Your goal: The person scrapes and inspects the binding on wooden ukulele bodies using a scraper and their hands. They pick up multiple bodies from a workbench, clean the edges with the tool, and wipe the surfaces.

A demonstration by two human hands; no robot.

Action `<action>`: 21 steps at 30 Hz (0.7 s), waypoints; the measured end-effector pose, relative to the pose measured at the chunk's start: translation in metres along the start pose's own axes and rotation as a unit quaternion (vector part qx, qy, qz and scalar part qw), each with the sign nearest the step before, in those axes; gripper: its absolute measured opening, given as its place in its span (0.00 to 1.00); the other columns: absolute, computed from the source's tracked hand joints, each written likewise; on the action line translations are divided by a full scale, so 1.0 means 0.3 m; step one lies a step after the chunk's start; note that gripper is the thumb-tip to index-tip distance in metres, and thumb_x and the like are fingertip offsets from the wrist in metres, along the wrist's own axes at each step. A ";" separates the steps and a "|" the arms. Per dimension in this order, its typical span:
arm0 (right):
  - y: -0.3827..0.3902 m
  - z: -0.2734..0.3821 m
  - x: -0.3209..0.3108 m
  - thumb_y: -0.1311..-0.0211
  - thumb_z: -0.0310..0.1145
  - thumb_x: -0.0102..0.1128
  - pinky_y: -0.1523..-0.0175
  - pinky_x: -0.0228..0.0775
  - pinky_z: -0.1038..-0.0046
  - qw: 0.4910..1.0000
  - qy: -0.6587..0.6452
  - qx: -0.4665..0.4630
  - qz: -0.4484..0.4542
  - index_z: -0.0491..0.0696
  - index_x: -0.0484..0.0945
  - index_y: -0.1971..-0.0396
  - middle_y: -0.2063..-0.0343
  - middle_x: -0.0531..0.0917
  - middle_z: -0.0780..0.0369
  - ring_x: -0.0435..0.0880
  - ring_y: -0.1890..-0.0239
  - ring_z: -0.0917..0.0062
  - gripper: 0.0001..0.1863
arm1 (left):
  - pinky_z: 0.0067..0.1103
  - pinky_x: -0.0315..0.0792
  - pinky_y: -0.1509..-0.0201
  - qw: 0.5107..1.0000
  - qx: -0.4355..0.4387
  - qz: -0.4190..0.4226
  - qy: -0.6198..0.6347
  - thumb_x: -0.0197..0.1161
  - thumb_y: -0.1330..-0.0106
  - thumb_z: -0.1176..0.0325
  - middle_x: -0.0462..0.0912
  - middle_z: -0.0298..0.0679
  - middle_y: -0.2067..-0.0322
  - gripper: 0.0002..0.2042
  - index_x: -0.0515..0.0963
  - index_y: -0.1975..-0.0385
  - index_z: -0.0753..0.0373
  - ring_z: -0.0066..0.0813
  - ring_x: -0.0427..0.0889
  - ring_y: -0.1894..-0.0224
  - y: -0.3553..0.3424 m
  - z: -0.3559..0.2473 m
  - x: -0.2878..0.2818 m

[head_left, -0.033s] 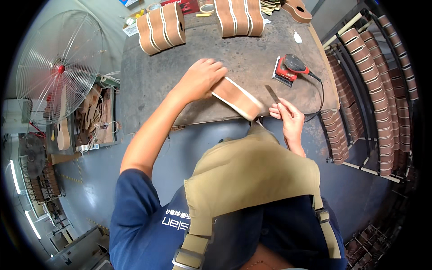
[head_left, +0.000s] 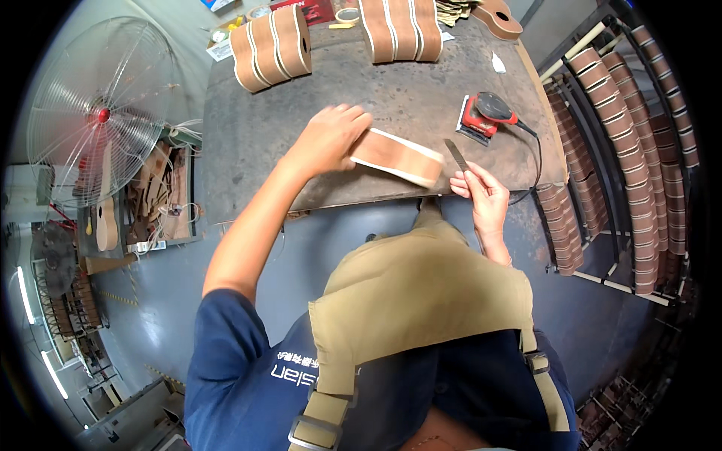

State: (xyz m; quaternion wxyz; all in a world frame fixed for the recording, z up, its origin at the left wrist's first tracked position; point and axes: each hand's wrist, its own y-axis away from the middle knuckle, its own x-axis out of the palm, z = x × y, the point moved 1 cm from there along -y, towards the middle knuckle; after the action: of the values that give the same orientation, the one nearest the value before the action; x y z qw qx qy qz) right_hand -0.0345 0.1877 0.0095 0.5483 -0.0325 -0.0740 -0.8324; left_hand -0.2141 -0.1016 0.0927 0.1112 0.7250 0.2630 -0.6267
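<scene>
My left hand is closed round one end of a small ukulele body. Its brown wooden side with pale edge strips faces up, and the free end slants toward the table's front edge. In my right hand a narrow dark flat file is pinched between thumb and fingers. The file points up and a little left, just right of the ukulele body and apart from it. My left fingertips are partly hidden behind the knuckles.
A red and black sander with a cord lies on the dark table. Ukulele bodies stand in two rows at the back. A white bottle lies right. A large fan stands left; racks of bodies line the right.
The free end of the ukulele body has swung up and away from me, so it lies flatter across the view. My left hand has shifted slightly left; the file hardly moves.
</scene>
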 end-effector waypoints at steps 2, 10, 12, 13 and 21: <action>-0.022 0.024 0.059 0.23 0.25 0.61 0.47 0.89 0.66 1.000 -0.016 0.010 0.000 0.30 0.77 0.39 0.53 0.88 0.45 0.92 0.54 0.61 0.19 | 0.40 0.75 0.52 0.992 -0.114 -0.030 0.053 0.76 0.55 0.61 0.75 0.45 0.63 0.23 0.71 0.62 0.61 0.50 0.79 0.56 0.090 -0.041 0.010; -0.129 -0.111 0.355 0.23 0.25 0.61 0.45 0.90 0.67 0.988 -0.044 0.096 0.110 0.31 0.80 0.43 0.53 0.88 0.46 0.92 0.51 0.64 0.16 | 0.44 0.78 0.55 0.906 -0.401 0.012 0.137 0.83 0.56 0.48 0.83 0.53 0.62 0.36 0.70 0.57 0.66 0.59 0.86 0.59 0.257 -0.442 0.187; -0.100 -0.126 0.363 0.23 0.25 0.61 0.46 0.89 0.69 0.989 -0.002 0.073 0.126 0.30 0.81 0.46 0.54 0.90 0.47 0.92 0.52 0.66 0.14 | 0.44 0.78 0.51 0.871 -0.432 0.072 0.223 0.83 0.54 0.45 0.84 0.55 0.60 0.38 0.70 0.55 0.67 0.60 0.86 0.56 0.276 -0.479 0.202; -0.083 -0.137 0.360 0.23 0.25 0.60 0.46 0.89 0.69 0.988 0.017 0.064 0.141 0.30 0.81 0.46 0.54 0.90 0.47 0.93 0.52 0.67 0.14 | 0.43 0.78 0.51 0.867 -0.423 0.103 0.243 0.83 0.54 0.44 0.84 0.55 0.60 0.39 0.70 0.55 0.67 0.60 0.86 0.55 0.285 -0.472 0.212; 0.036 -0.174 0.295 0.23 0.24 0.59 0.47 0.87 0.72 0.978 0.067 0.042 0.194 0.30 0.82 0.49 0.57 0.92 0.49 0.93 0.52 0.68 0.12 | 0.32 0.78 0.61 0.813 -0.343 0.131 0.453 0.80 0.45 0.40 0.85 0.48 0.71 0.32 0.73 0.64 0.65 0.44 0.86 0.66 0.360 -0.390 0.346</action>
State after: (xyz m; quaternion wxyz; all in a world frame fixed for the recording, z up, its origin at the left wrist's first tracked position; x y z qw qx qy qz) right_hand -0.0584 0.0947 -0.0290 0.7039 0.0322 -0.0640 -0.7067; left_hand -0.0504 -0.1094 -0.0036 0.3017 0.8693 0.3841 -0.0764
